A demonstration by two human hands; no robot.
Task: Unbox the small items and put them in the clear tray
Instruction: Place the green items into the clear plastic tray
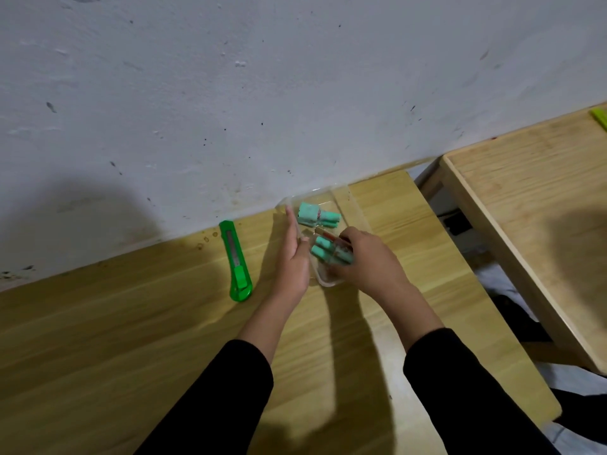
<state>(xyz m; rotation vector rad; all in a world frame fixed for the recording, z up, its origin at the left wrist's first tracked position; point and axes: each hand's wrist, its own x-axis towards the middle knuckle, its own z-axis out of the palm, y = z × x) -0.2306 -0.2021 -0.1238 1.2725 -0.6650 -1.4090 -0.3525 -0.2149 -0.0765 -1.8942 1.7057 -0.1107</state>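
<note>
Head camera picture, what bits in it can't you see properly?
The near teal bundle: head view, the right hand grips it and covers part, so its pieces can't be counted.
The clear tray: head view, its near end is hidden behind the right hand and the flat left hand.
The yellow-green thing: head view, cut off by the right edge; too little shows to name it.

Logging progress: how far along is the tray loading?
Done: one teal bundle lies in the clear tray, at the far end. In hand: right hand grips a second bundle at the near end; left hand rests against the tray's side. Left: release it; no box in view.
</note>
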